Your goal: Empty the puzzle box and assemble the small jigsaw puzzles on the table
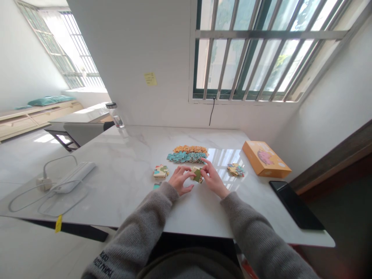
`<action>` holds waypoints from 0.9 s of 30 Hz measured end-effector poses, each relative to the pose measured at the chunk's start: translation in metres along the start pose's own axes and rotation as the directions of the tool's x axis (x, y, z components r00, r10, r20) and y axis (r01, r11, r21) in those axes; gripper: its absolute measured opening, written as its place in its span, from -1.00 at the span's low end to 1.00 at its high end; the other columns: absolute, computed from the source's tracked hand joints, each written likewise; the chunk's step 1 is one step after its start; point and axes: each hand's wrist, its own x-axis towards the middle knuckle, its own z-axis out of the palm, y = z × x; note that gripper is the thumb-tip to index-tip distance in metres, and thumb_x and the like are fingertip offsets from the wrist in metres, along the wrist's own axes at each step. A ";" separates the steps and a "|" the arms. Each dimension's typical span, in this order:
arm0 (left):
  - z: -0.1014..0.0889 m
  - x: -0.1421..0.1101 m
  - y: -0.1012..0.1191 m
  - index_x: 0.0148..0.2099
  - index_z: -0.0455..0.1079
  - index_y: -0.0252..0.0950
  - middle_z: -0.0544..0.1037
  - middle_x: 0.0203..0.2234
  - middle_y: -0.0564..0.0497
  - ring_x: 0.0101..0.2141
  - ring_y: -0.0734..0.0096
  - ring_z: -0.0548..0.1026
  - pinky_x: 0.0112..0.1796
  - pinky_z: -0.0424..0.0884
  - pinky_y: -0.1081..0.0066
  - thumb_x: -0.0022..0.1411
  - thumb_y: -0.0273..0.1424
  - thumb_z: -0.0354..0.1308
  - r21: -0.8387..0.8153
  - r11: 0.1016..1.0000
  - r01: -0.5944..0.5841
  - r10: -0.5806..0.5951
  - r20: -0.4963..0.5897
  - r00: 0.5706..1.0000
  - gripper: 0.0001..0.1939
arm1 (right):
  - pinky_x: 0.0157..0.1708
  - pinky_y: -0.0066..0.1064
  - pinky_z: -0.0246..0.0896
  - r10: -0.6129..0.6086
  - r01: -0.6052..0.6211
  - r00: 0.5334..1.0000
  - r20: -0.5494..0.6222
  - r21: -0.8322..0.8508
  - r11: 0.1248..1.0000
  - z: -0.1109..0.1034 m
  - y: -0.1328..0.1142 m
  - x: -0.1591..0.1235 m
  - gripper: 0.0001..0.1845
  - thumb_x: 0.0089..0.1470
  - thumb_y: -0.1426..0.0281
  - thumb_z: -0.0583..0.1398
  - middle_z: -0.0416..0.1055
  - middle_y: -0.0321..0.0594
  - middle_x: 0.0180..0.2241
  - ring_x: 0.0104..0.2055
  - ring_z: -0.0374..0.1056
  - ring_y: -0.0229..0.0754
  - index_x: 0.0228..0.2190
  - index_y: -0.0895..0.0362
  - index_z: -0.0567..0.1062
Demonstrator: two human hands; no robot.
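Note:
Both of my hands meet over the middle of the white table. My left hand (180,179) has its thumb and fingers curved apart, with fingertips at the left edge of a green and cream puzzle piece (197,175). From the other side my right hand (211,177) pinches that piece between thumb and fingers. Just beyond lie a heap of teal puzzle pieces (186,157) and a heap of orange puzzle pieces (190,148). A small stack of cream puzzle pieces (161,171) sits to the left, and a teal piece (157,186) is partly hidden by my left sleeve.
A mixed pile of puzzle pieces (236,169) lies on the right, near an orange box (266,159). A black tablet (296,204) rests at the right edge. On the left are a white power strip (76,176) with cables and a clear bottle (116,116).

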 end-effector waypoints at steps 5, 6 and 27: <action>-0.009 0.001 0.004 -0.05 0.45 -0.13 0.45 0.08 -0.04 0.01 0.11 0.34 0.06 0.35 0.07 0.09 -0.47 0.22 0.065 0.997 -0.042 0.039 0.046 0.998 -0.66 | -0.31 -0.37 0.27 -0.031 0.031 0.997 0.073 0.005 1.000 0.001 -0.003 -0.002 -0.43 0.26 0.34 0.07 0.23 -0.39 -0.44 -0.40 0.25 -0.26 0.27 0.05 0.14; -0.011 0.002 0.006 -0.07 0.45 -0.13 0.47 0.06 -0.03 0.00 0.11 0.35 0.05 0.35 0.08 0.10 -0.47 0.21 0.077 0.996 -0.045 0.040 0.056 0.998 -0.68 | -0.31 -0.37 0.28 -0.027 0.025 0.996 0.091 0.019 1.000 0.002 -0.004 -0.003 -0.43 0.26 0.34 0.07 0.23 -0.39 -0.44 -0.41 0.26 -0.26 0.27 0.05 0.13; -0.096 -0.123 -0.030 -0.21 0.45 -0.19 0.51 -0.11 -0.05 -0.08 0.13 0.40 0.03 0.38 0.11 0.06 -0.47 0.13 0.132 0.943 0.306 -0.301 -0.061 0.952 -0.79 | -0.18 -0.26 0.35 -0.134 0.160 0.983 0.122 -0.232 0.959 -0.002 -0.012 -0.010 -0.49 0.27 0.36 0.05 0.38 -0.27 -0.35 -0.31 0.35 -0.18 0.22 0.03 0.21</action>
